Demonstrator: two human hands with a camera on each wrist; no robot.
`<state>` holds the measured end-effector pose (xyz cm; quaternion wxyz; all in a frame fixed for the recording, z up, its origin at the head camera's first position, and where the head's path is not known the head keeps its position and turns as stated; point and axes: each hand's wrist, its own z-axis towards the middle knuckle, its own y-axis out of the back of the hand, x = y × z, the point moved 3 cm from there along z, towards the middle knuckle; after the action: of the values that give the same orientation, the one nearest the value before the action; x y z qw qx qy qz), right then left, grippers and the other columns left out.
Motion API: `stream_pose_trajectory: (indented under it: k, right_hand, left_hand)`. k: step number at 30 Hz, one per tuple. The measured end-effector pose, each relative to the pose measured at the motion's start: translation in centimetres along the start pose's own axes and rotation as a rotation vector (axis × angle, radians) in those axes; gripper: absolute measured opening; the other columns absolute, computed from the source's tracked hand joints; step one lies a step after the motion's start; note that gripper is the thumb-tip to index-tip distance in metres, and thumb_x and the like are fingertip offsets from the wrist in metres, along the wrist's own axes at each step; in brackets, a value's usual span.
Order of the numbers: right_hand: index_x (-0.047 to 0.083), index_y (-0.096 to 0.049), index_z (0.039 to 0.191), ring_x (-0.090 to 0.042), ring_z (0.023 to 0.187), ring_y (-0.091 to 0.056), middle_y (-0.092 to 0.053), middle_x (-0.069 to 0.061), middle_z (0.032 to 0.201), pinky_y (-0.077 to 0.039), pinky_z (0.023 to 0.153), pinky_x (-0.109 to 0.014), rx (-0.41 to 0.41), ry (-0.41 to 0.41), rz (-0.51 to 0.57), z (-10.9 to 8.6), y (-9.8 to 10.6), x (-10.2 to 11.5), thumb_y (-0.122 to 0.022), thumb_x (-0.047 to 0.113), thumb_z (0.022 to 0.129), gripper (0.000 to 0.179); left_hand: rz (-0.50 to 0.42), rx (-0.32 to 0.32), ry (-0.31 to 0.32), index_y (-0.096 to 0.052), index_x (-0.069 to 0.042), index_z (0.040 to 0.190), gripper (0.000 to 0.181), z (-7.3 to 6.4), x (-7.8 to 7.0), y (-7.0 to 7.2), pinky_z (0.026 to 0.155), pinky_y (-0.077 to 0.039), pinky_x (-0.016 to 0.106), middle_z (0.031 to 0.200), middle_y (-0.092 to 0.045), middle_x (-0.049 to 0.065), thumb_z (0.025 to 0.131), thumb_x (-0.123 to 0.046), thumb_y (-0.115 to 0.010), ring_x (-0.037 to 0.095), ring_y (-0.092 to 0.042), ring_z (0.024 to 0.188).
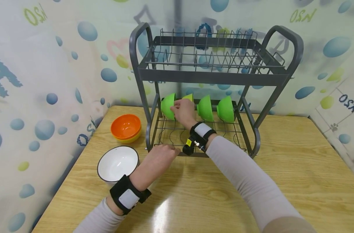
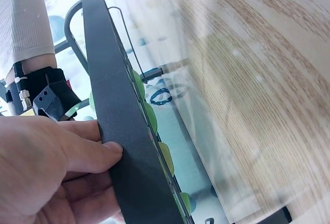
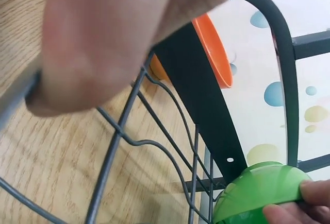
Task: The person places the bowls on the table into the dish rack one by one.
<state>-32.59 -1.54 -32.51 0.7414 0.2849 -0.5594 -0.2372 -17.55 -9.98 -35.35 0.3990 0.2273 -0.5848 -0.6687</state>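
Observation:
A two-tier dark grey dish rack (image 1: 215, 77) stands on the table. My left hand (image 1: 158, 160) holds the front bar of its lower tier; in the left wrist view the thumb (image 2: 111, 154) lies over the flat bar (image 2: 131, 131). Inside the lower tier, my right hand (image 1: 184, 113) pinches the edge of the leftmost green bowl (image 1: 167, 106), which stands on its side. In the right wrist view its fingertips grip that green bowl's rim (image 3: 263, 188). Further right stand a yellow-green bowl (image 1: 189, 97), partly hidden by the hand, and two more green bowls (image 1: 205, 108).
Left of the rack, an orange bowl (image 1: 126, 126) sits stacked in a yellow one. Nearer me is a white bowl (image 1: 118, 163) with a dark rim, beside my left forearm. The upper tier (image 1: 215, 77) has wire dividers. A patterned wall covering (image 1: 63, 81) rises behind the wooden table (image 1: 296, 168).

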Motion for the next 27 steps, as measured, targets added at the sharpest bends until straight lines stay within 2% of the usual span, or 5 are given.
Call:
stream_pose_trajectory:
  k: [2, 5, 8, 14, 27]
  right_hand:
    - [0.008, -0.068, 0.12, -0.018, 0.099, -0.068, -0.071, -0.009, 0.113, -0.055, 0.088, -0.032, 0.009, 0.016, -0.018, -0.1, -0.2, 0.0, -0.061, 0.023, 0.093, 0.032]
    - [0.007, -0.073, 0.109, -0.017, 0.094, -0.069, -0.073, -0.008, 0.109, -0.055, 0.085, -0.032, 0.007, 0.04, -0.029, -0.2, -0.5, 0.0, -0.063, 0.023, 0.091, 0.025]
    - [0.007, -0.074, 0.106, -0.017, 0.093, -0.069, -0.074, -0.007, 0.106, -0.056, 0.082, -0.031, 0.004, 0.034, -0.018, -0.2, -0.8, 0.0, -0.066, 0.022, 0.09, 0.024]
    - [0.009, -0.07, 0.115, -0.017, 0.095, -0.069, -0.073, -0.007, 0.107, -0.056, 0.081, -0.032, 0.022, 0.022, 0.005, -0.5, -1.2, 0.0, -0.068, 0.023, 0.088, 0.03]
    - [0.007, -0.07, 0.114, -0.018, 0.096, -0.069, -0.073, -0.009, 0.108, -0.056, 0.082, -0.032, 0.058, 0.075, -0.007, -0.4, -1.0, 0.3, -0.068, 0.022, 0.087, 0.031]
  left_hand:
    - [0.001, -0.005, -0.002, -0.073, -0.015, 0.091, 0.024, 0.0, 0.0, 0.0, 0.053, -0.051, 0.029, 0.075, -0.067, 0.0, 0.081, 0.005, -0.064, 0.014, -0.061, 0.066]
    - [-0.013, -0.01, -0.003, -0.073, -0.015, 0.09, 0.024, 0.0, 0.0, 0.0, 0.052, -0.05, 0.029, 0.074, -0.066, 0.0, 0.081, 0.006, -0.064, 0.014, -0.06, 0.065]
    - [-0.021, -0.013, -0.006, -0.072, -0.015, 0.09, 0.025, 0.0, -0.1, 0.0, 0.052, -0.05, 0.029, 0.075, -0.066, -0.001, 0.081, 0.006, -0.064, 0.014, -0.06, 0.065]
    - [-0.017, -0.012, -0.01, -0.073, -0.014, 0.09, 0.024, 0.0, 0.0, 0.0, 0.052, -0.05, 0.029, 0.075, -0.066, -0.001, 0.081, 0.006, -0.065, 0.013, -0.06, 0.066]
    - [-0.012, -0.012, -0.011, -0.073, -0.015, 0.091, 0.024, -0.1, 0.2, 0.1, 0.052, -0.051, 0.029, 0.073, -0.065, -0.001, 0.082, 0.004, -0.064, 0.013, -0.06, 0.066]
